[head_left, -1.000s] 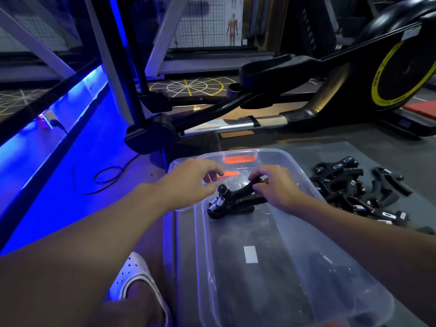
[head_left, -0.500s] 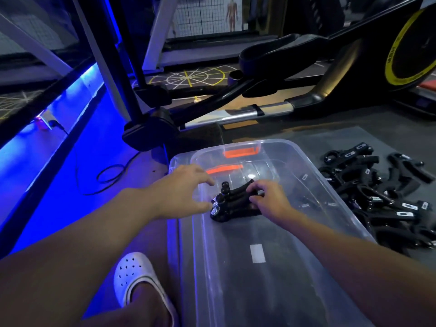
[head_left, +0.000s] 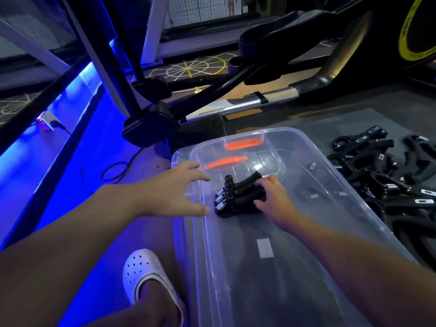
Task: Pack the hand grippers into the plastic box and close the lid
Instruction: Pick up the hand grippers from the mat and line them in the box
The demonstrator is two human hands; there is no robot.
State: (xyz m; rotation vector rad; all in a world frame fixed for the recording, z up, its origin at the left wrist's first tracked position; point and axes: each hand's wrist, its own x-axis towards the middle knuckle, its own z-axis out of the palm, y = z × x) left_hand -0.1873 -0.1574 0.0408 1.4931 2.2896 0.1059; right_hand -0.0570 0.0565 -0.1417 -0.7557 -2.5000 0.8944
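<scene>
Gym floor, dim, with a grey mat at centre right and an exercise machine across the far side.

Far left: a blue light strip runs along the floor edge. A black cable loops on the floor just right of it.

Near left: a foot in a white clog stands beside the box's left wall.

Left hand: fingers spread and straight, holding nothing. It sits over the box's left rim at the far end, thumb near the stack, not touching it.

Box: clear plastic, open at the top, lying lengthwise from near to far on the mat. A white label shows on its bottom. Two orange clips show through the far end; whether they belong to the box or to a lid beneath it cannot be told.

Stack: several black hand grippers nested together on the box bottom toward the far end, springs facing left and handles pointing right.

Right hand: inside the box, fingers curled over the stack's handles, thumb at the near side, gripping them.

Right of the box: a loose pile of black hand grippers lies on the mat, just beside the box's right wall.
</scene>
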